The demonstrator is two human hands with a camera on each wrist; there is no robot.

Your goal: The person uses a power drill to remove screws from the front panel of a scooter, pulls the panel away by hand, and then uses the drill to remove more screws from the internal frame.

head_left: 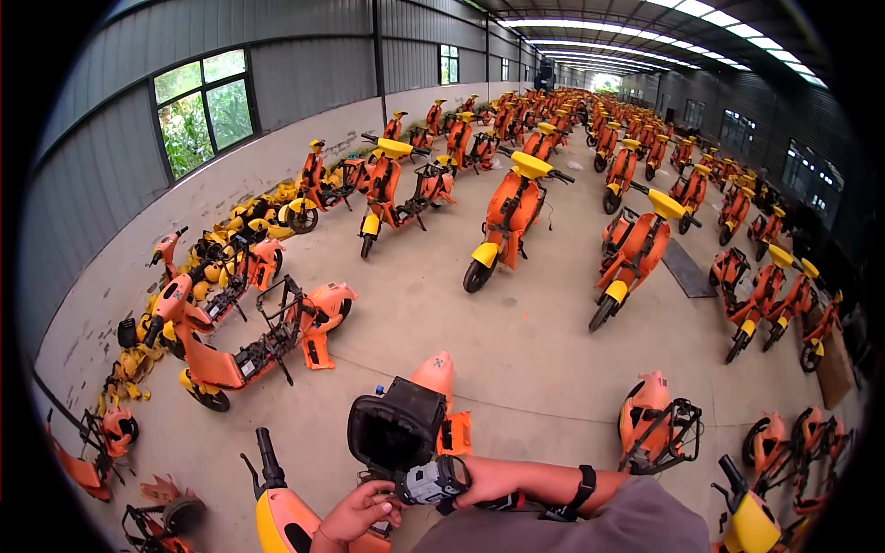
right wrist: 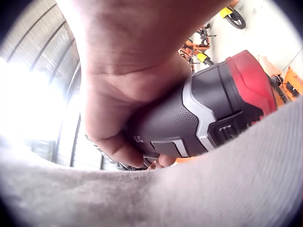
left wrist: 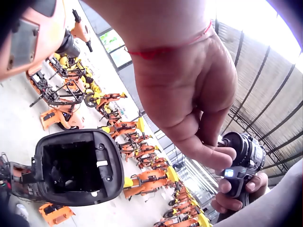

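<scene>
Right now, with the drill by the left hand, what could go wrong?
The left hand reaches the nose of the drill, so a trigger squeeze might pinch or nick its fingers. The open black bin appears just beyond the drill in the head view; anything dropped could end up inside.

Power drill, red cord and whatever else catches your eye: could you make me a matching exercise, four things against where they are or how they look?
1. Power drill
2. Red cord
3. Black bin
4. Black strap

A. Around the left wrist
B. Mouth uncovered
C. On the right arm
D. Gripped by the right hand

Pairs: 1-D, 2-A, 3-B, 4-C
</scene>
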